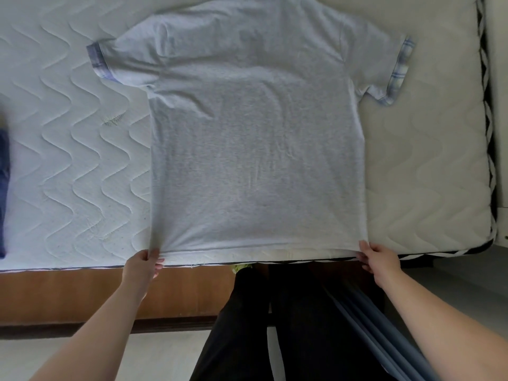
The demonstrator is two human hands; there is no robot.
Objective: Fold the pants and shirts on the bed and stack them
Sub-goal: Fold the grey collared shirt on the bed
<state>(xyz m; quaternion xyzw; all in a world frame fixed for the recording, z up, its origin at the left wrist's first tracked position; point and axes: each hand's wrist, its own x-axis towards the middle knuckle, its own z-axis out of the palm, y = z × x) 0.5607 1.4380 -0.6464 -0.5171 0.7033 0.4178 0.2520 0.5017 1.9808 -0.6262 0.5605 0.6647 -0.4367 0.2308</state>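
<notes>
head view: grey shirt (pixel 258 138) spread flat mid-bed (pixel 68 149), left hand (pixel 141 266) pinching hem corner at 7 o'clock, right hand (pixel 378 261) at 5; spreading step, likely next folding sides inward.

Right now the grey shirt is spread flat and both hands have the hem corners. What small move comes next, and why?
Probably release the hem and fold one sleeve side inward. The shirt lies flat on the mattress, back up, with only slight creases, both plaid-cuffed sleeves spread out. The left hand and right hand pinch the two hem corners at the bed's near edge, so the spreading looks finished.
</notes>
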